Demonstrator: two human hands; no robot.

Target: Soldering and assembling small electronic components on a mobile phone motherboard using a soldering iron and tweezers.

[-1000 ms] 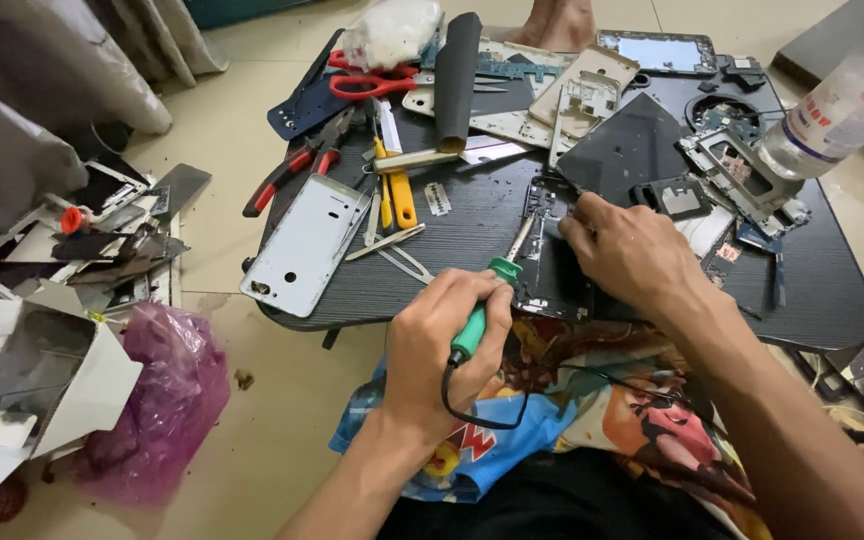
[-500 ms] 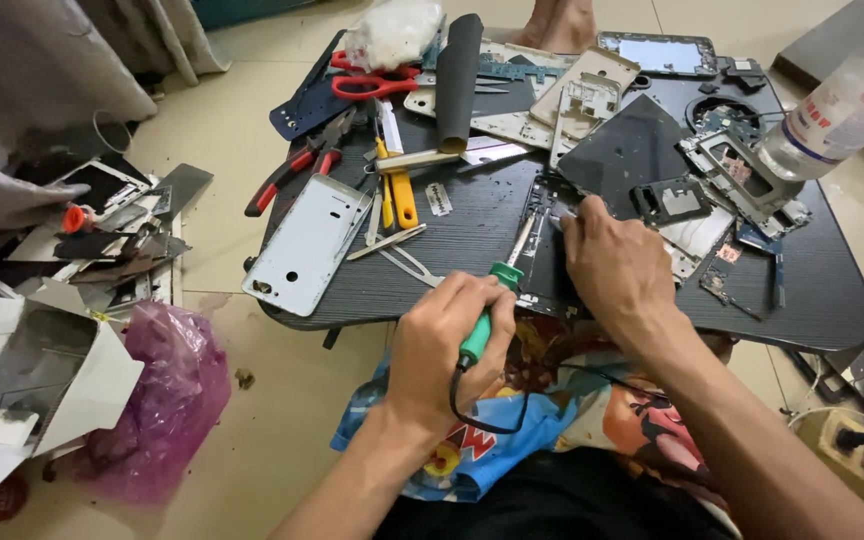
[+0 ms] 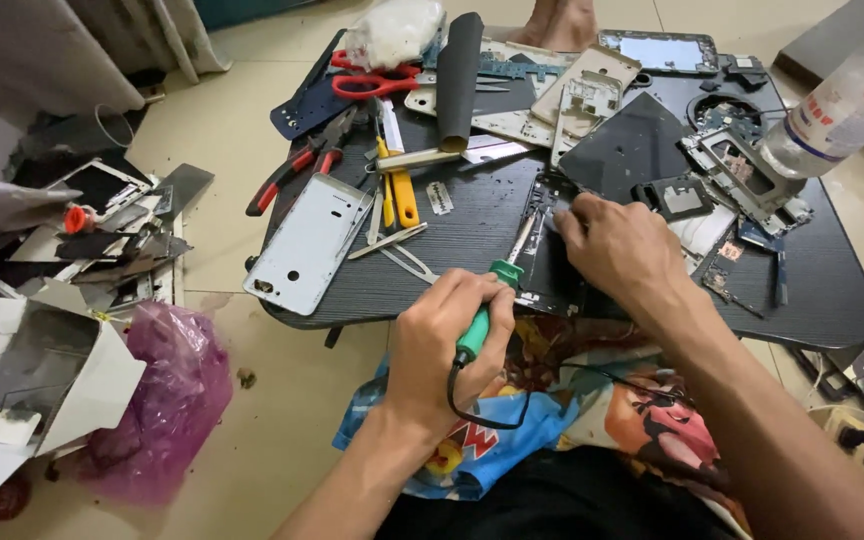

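While my left hand [image 3: 452, 340] stays out of it, fist wrapped tight round green-handled soldering iron [image 3: 482, 320], my right hand [image 3: 617, 245] presses fingers together, flat on dark opened phone [image 3: 552, 255] at bench [image 3: 452, 270] front edge.

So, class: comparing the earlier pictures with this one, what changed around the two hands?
Hardly anything: the left hand still grips the green-handled soldering iron, and the right hand still presses the dark opened phone. Red-handled scissors stayed put.
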